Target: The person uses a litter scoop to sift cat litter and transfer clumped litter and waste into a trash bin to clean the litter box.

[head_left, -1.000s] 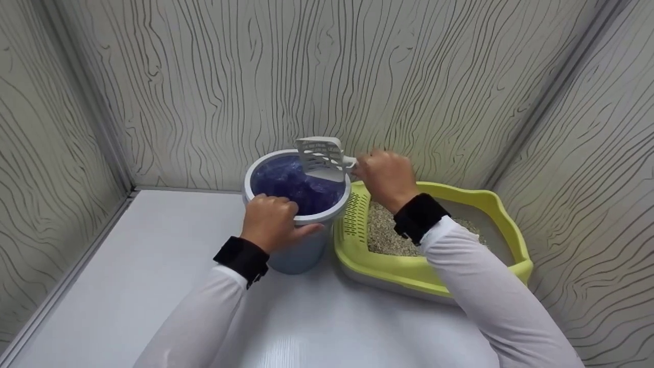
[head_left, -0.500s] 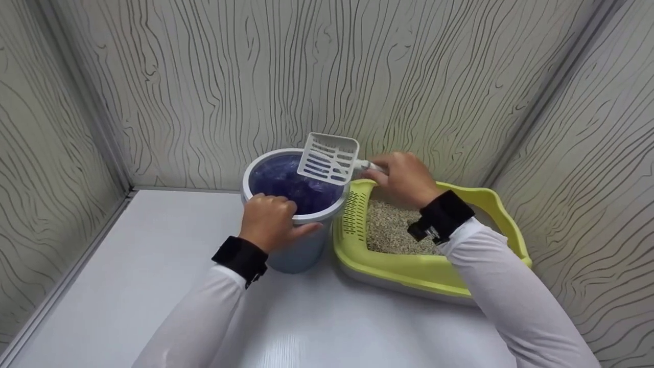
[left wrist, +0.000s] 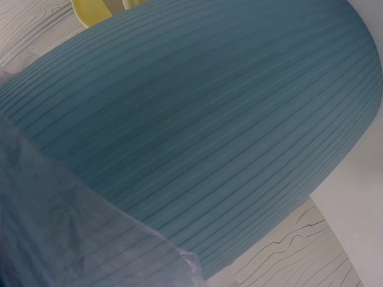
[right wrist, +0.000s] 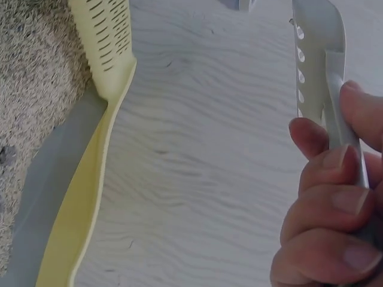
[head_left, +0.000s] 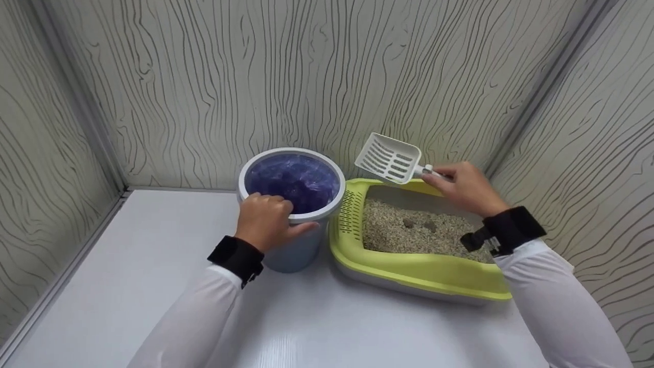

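My right hand [head_left: 467, 188] grips the handle of a white slotted litter scoop [head_left: 389, 158], held over the back left of the litter box. In the right wrist view, fingers and thumb wrap the scoop's handle [right wrist: 342, 128]. No clump shows in the scoop's bowl. My left hand [head_left: 265, 220] holds the near rim of a blue-grey trash bin [head_left: 299, 250], fingers over the edge and thumb outside. A blue-purple plastic bag [head_left: 301, 179] lines the bin. The ribbed bin wall [left wrist: 203, 125] fills the left wrist view, where that hand is hidden.
Right of the bin stands a litter box with a yellow-green rim [head_left: 409, 263] and grey base. Its litter [head_left: 393, 230] bears two dark clumps [head_left: 430, 225]. Both containers stand on a white table [head_left: 327, 322], close to the patterned back wall [head_left: 286, 76].
My right hand has carried the scoop rightward from over the bin to over the litter box, turning its bowl from tipped to face up. My left hand stays on the bin's rim.
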Demonstrator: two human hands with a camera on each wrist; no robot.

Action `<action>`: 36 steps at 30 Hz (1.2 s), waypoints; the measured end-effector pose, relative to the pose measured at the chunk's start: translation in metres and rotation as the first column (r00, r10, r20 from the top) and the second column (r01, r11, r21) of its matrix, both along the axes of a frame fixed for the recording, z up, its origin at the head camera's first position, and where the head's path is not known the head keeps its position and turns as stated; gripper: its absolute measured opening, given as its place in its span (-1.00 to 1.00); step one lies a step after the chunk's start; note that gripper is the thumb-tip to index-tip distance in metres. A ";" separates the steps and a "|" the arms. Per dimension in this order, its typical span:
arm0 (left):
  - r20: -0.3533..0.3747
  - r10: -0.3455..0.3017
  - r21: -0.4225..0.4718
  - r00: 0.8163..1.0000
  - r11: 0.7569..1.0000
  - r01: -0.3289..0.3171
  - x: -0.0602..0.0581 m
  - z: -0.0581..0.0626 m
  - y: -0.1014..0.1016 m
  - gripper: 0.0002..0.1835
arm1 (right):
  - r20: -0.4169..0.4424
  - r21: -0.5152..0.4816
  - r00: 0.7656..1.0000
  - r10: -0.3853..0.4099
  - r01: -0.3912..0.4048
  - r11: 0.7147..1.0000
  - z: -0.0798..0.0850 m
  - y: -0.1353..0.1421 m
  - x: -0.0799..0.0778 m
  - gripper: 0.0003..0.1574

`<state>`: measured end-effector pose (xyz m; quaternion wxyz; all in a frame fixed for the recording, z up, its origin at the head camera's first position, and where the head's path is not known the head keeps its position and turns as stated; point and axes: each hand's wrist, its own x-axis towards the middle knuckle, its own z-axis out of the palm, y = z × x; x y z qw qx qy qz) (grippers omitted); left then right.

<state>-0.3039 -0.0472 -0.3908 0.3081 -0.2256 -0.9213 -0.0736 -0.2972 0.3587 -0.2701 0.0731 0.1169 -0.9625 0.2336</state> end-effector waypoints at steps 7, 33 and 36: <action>-0.007 0.004 -0.005 1.000 1.000 -0.004 -0.001 0.000 -0.001 -0.17 | 0.015 0.075 0.999 -0.043 0.042 0.996 -0.015 0.048 0.007 -0.47; -0.013 0.012 -0.003 1.000 1.000 -0.012 -0.001 -0.002 0.001 -0.17 | 0.250 0.449 0.937 -0.244 0.111 0.886 -0.085 0.073 -0.034 -0.46; -0.005 0.019 -0.009 1.000 1.000 -0.019 -0.001 -0.001 -0.001 -0.17 | 0.256 0.443 0.934 -0.249 0.116 0.889 -0.092 0.069 -0.040 -0.53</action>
